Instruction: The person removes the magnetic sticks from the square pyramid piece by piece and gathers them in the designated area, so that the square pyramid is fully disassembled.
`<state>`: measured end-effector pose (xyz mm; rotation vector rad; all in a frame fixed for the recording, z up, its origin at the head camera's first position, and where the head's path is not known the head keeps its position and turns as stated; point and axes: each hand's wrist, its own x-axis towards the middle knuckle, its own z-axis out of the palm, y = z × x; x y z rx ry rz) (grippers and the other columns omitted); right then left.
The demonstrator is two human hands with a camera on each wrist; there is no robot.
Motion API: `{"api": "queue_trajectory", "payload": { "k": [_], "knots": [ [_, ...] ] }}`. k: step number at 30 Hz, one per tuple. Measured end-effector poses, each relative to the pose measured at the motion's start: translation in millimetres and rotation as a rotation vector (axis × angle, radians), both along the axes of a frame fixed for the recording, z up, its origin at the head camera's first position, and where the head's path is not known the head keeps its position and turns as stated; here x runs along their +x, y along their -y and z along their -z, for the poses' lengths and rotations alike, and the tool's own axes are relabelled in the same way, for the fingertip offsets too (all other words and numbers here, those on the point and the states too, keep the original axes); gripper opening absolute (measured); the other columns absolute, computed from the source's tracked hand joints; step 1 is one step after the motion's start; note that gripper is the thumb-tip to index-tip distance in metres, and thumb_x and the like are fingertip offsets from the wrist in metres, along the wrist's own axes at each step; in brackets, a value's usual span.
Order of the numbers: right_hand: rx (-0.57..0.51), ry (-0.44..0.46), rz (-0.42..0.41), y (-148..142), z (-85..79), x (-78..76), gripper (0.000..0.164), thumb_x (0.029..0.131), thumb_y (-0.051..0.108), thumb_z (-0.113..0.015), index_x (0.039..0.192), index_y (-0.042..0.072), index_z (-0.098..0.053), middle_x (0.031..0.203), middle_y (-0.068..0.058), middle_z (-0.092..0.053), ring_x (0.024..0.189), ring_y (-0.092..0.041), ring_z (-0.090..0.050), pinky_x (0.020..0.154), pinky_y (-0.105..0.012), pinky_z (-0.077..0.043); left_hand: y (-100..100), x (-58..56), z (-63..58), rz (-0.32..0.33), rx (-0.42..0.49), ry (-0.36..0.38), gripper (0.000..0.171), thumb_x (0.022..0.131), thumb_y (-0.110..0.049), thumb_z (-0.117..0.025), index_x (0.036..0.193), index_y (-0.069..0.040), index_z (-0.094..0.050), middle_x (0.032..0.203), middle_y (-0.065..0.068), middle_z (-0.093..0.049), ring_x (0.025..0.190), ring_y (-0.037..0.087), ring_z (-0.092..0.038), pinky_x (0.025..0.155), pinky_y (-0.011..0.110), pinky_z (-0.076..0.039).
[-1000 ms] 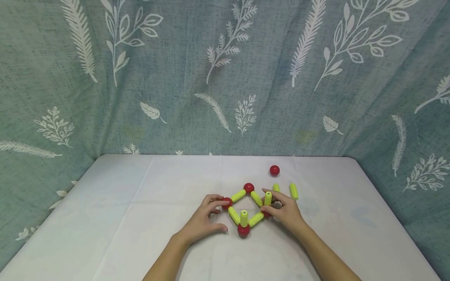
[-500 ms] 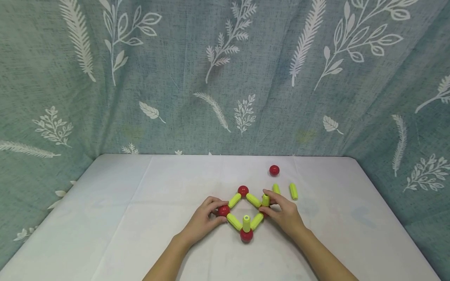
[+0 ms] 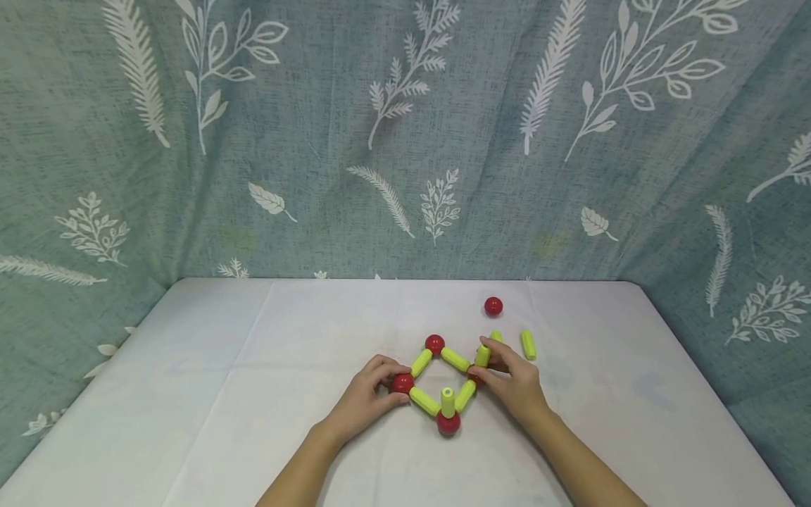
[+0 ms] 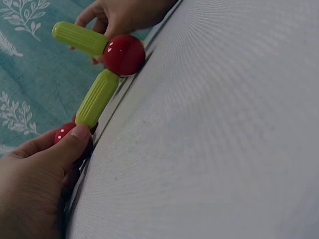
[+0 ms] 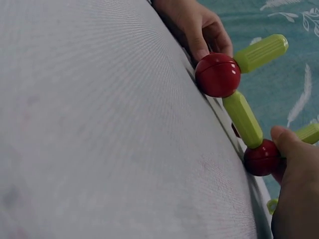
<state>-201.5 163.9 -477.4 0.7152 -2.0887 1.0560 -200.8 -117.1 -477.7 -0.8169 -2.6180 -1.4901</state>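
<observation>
Red balls and yellow-green rods form a four-sided frame on the table. My left hand grips the left ball between thumb and fingers, the thumb right at the rod joined there. With thumb and fingertips, my right hand pinches the upright rod on the right ball, which the hand partly hides. A second upright rod stands on the front ball, nearest my body. Farthest from me is the back ball, joined by rods to the left and right corners.
Behind the right hand lie two loose rods, one partly hidden by the fingers and the other farther right. A loose red ball sits toward the back of the white-covered table. A patterned blue-green curtain hangs behind.
My left thumb has come in against the left ball. The frame has shifted, its left and back balls moving left and nearer me, and its front ball right and nearer me.
</observation>
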Motion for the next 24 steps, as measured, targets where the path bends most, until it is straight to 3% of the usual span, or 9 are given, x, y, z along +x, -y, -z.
{"api": "queue_trajectory", "payload": {
  "k": [4,10,13,17,24],
  "knots": [
    [-0.045,0.023,0.005,-0.3,0.2,-1.3,0.061,0.058,-0.003,-0.085,0.114,-0.002,-0.06,0.082,-0.006,-0.069,0.07,-0.018,-0.068,0.066,-0.024,-0.056,-0.2,-0.3,-0.2,0.002,-0.008,-0.014,0.039,0.079,-0.029,-0.075,0.115,-0.019,-0.063,0.109,-0.006,-0.054,0.09,0.009,-0.054,0.08,0.023,-0.048],
    [-0.157,0.1,0.103,2.0,-8.3,0.9,0.061,0.058,-0.008,-0.084,0.114,-0.005,-0.059,0.082,-0.012,-0.069,0.068,-0.023,-0.066,0.061,-0.014,-0.052,0.2,0.1,-1.3,0.004,-0.021,-0.007,0.039,0.078,-0.029,-0.075,0.115,-0.021,-0.063,0.109,-0.01,-0.053,0.09,0.007,-0.053,0.08,0.022,-0.048],
    [-0.245,0.195,0.119,3.9,-22.3,6.4,0.065,0.061,-0.012,-0.081,0.119,-0.009,-0.053,0.086,-0.02,-0.067,0.07,-0.021,-0.065,0.062,-0.013,-0.052,0.7,0.4,-1.4,0.003,-0.024,0.01,0.039,0.078,-0.03,-0.076,0.115,-0.022,-0.063,0.109,-0.012,-0.053,0.09,0.007,-0.053,0.08,0.021,-0.048],
    [-0.362,0.38,0.111,3.6,-39.1,11.7,0.064,0.07,-0.013,-0.075,0.125,-0.011,-0.044,0.104,-0.025,-0.061,0.077,-0.008,-0.063,0.066,-0.014,-0.053,1.2,0.4,-0.9,-0.002,-0.024,0.02,0.04,0.078,-0.03,-0.076,0.115,-0.022,-0.063,0.108,-0.012,-0.053,0.091,0.007,-0.053,0.081,0.022,-0.048],
    [-0.45,0.536,0.047,-8.8,-33.2,-1.0,0.065,0.074,-0.01,-0.073,0.131,-0.006,-0.042,0.117,-0.022,-0.052,0.081,-0.001,-0.06,0.069,-0.013,-0.052,1.5,0.1,-0.8,-0.011,-0.028,0.022,0.04,0.077,-0.031,-0.077,0.114,-0.024,-0.063,0.107,-0.014,-0.052,0.091,0.007,-0.053,0.081,0.021,-0.048]
  ]
}}
